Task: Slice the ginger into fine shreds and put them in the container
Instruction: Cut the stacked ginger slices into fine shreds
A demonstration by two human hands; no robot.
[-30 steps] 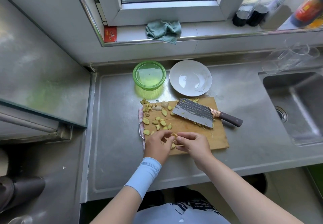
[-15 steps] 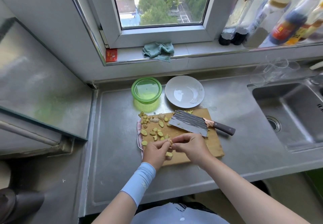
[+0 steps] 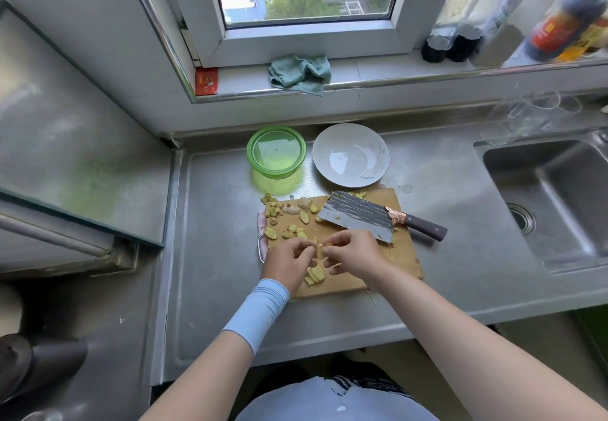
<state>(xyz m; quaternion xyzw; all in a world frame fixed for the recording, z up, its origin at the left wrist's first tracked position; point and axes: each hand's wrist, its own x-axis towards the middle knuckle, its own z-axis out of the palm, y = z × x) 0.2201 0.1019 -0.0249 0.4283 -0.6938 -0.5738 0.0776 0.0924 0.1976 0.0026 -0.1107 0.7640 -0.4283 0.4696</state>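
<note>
A wooden cutting board lies on the steel counter. Ginger slices are scattered over its left part, and a small stack of slices sits near the front edge. My left hand and my right hand meet above that stack, and their fingertips pinch ginger slices between them. A cleaver with a dark handle lies flat on the board's far right part, untouched. Behind the board stand a green container and a white bowl.
A sink is set into the counter on the right. A teal cloth, a red box and bottles sit on the window sill. Clear glass jugs stand behind the sink. A steel surface lies at the left.
My hands stay together over the front of the board and keep handling ginger slices. The view has tilted up a little. The cleaver has not moved.
</note>
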